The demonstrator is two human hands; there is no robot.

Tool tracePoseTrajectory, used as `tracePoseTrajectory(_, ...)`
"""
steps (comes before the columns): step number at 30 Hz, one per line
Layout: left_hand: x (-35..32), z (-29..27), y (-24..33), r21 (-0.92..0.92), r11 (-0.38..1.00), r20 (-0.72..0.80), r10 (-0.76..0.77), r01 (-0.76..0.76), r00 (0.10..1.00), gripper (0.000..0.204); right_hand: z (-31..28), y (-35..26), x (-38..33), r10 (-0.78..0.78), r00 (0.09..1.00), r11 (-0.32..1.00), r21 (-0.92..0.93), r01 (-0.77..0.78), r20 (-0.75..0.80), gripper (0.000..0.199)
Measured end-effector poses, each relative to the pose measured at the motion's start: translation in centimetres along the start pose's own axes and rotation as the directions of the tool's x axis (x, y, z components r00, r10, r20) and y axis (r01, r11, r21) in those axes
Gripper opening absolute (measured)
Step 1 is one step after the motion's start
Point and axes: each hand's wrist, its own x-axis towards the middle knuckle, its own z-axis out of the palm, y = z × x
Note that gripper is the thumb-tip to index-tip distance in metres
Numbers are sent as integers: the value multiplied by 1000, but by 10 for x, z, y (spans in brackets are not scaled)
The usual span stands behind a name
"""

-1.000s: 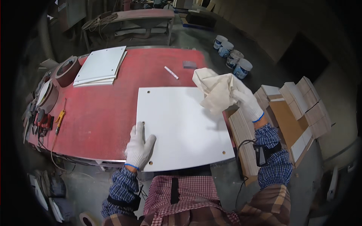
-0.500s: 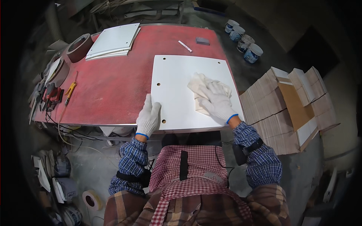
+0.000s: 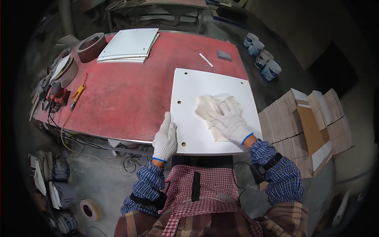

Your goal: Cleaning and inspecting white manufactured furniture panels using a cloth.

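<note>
A white rectangular panel (image 3: 221,87) with several small holes along its edges lies at the front right of the red table. My right hand (image 3: 231,126), in a white knit glove with a blue cuff, presses a crumpled cream cloth (image 3: 205,106) onto the panel, fingers spread over it. At the panel's near left edge, my left hand (image 3: 164,140) wears a similar glove and holds that edge, thumb toward the panel. The undersides of its fingers are hidden.
Stacked white panels (image 3: 130,41) and abrasive rolls (image 3: 91,47) sit at the far left of the red table (image 3: 122,87). Nearby are a red sander (image 3: 58,94) and yellow air gun (image 3: 79,93). A marker (image 3: 206,60) and grey block (image 3: 224,55) lie beyond; board stacks (image 3: 286,132) stand right.
The right hand and cloth have shifted slightly toward me and left on the panel. My left hand stays at the panel's edge. The whole view has shifted.
</note>
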Motion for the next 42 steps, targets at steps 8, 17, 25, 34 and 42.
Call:
tracePoseTrajectory(8,-4,-16,29,-39,967,156,-242,250,958,55,45,82,71,326,945,944,-58,-325,2,52)
tracePoseTrajectory(17,-6,-3,15,-52,997,22,-62,63,998,51,58,-18,192,17,989,998,58,-8,-146,55)
tracePoseTrajectory(25,7,5,-49,-975,209,-1,-326,71,945,48,20,-117,72,-265,929,930,186,318,-259,50)
tracePoseTrajectory(34,-27,-62,-56,-910,388,-12,-371,143,929,52,-3,-53,-37,-137,983,984,101,149,-118,48)
tracePoseTrajectory(42,-7,-46,-21,-553,829,-60,-144,87,988,46,14,-33,-37,335,942,942,16,-335,-28,51)
